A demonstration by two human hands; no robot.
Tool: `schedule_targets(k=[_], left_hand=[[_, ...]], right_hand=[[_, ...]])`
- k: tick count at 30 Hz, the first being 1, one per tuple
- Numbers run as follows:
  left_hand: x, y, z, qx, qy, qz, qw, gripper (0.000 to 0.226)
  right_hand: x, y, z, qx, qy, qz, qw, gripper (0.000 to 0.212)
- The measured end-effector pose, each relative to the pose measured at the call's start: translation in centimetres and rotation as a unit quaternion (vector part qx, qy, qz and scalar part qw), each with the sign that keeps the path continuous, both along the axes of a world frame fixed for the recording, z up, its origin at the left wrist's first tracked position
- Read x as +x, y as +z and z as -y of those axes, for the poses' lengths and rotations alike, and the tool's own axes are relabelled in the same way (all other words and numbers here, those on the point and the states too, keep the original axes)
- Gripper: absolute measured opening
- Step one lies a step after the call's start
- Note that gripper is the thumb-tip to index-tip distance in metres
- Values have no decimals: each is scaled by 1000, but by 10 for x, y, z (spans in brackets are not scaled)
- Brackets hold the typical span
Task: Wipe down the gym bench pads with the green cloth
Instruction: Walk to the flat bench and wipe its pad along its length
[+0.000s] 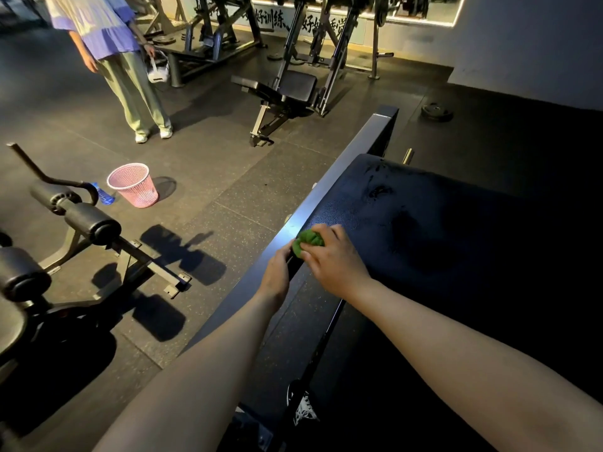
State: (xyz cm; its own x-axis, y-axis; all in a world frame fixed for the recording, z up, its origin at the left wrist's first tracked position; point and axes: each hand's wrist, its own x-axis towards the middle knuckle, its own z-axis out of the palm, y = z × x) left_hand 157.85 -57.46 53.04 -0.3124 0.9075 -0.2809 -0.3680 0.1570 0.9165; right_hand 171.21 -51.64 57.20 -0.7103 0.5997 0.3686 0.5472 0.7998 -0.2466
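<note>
A wide black bench pad (424,223) fills the right half of the view, with wet smears near its far end. A balled-up green cloth (306,240) is pressed against the pad's left edge. My right hand (336,261) is closed over the cloth from the right. My left hand (277,274) grips the grey metal frame rail (342,177) that runs along the pad's left side, its fingertips touching the cloth.
A pink mesh waste basket (133,184) and a blue bottle (103,193) stand on the rubber floor at left. A roller-pad machine (81,223) sits at near left. A person in a purple shirt (107,44) stands far left. Another bench (287,88) and a weight plate (436,110) lie beyond.
</note>
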Motion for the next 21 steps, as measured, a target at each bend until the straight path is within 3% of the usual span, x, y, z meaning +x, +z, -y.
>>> schedule_targets(k=[2,6,12,16,18,21], left_hand=[[-2,-4,-1,-21,25,25,999,37],[-1,-6,-2,-32,53,31,998,47],[-1,-22,-16,-34,64,13,997,50],[-1,-21,-16,-57,58,-5,997,49],[1,-15,-13,-54,57,3,997,47],[3,-10,-9,-48,62,30,996,48]], right_hand=[[-26,-1,-8,-5,-5,32,999,15],[-39,-1,-9,-10,-14,65,998,14],[9,0,3,41,-36,61,997,25],[32,5,8,36,-68,43,996,10],[29,5,7,16,-76,24,997,14],[5,3,-1,4,-43,35,998,6]])
